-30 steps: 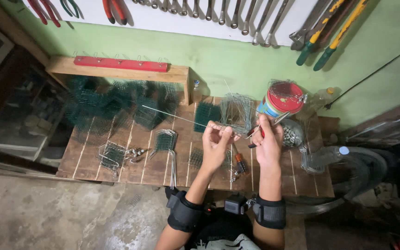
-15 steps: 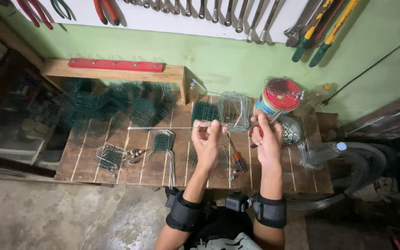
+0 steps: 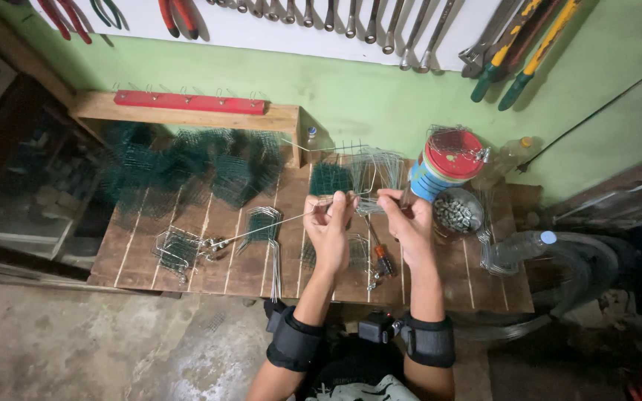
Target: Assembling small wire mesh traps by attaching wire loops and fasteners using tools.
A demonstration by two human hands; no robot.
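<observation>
Now | left hand [image 3: 330,230], right hand [image 3: 408,226] pinch wire [image 3: 261,229] | hands lower than before

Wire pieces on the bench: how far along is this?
Done, apparently: bent wire pieces and a small wire frame lie on the wooden bench. In hand: left hand and right hand grip one long wire. Left: green mesh pile untouched.

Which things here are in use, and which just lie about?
In use: left hand, right hand, long wire, pliers.
Lying about: green mesh, tin can, bowl, bottle, wall spanners.
</observation>
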